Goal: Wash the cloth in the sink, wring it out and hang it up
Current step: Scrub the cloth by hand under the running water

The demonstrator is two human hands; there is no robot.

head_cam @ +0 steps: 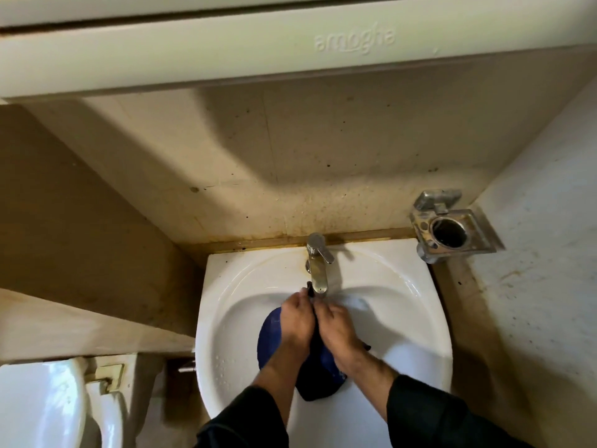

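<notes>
Washing looks underway, wringing and hanging not yet done: the left hand (296, 315) and right hand (336, 324), fingers curled, pinch the dark cloth (315, 373) under the tap (317, 270) at the sink's (232, 318) 12 o'clock.

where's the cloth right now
In the head view the cloth is in the sink, low and centre, gripped between the left hand and right hand just below the tap.
</notes>
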